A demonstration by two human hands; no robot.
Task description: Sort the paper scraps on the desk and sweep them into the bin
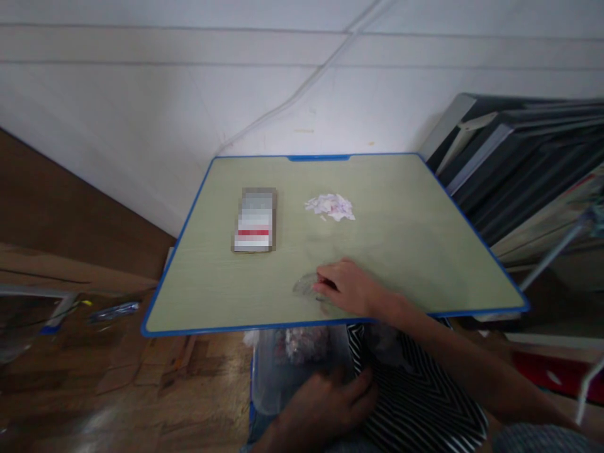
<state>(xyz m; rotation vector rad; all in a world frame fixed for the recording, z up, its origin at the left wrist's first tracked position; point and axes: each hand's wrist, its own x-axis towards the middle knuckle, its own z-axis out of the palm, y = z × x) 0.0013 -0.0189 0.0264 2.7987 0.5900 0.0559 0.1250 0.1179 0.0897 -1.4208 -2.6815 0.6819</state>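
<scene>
My right hand (346,286) is closed at the front part of a small pale green table (401,251). Its fingers pinch a clear plastic piece (306,285) with a rounded edge, which lies on the tabletop; its exact kind I cannot make out. Below the table's front edge is my left hand (330,399), a little blurred, fingers apart and nothing visible in it. It hovers by a translucent plastic bin (274,384) and black-and-white striped cloth (425,390). Farther back on the table sits a pile of whitish-purple paper scraps (333,206).
A phone-like rectangular object (255,220), its face pixelated, lies on the table's left side. Dark flat panels (509,151) lean at the right. A white wall (141,107) with a cable stands behind. Cardboard (127,355) lies on the wooden floor at left.
</scene>
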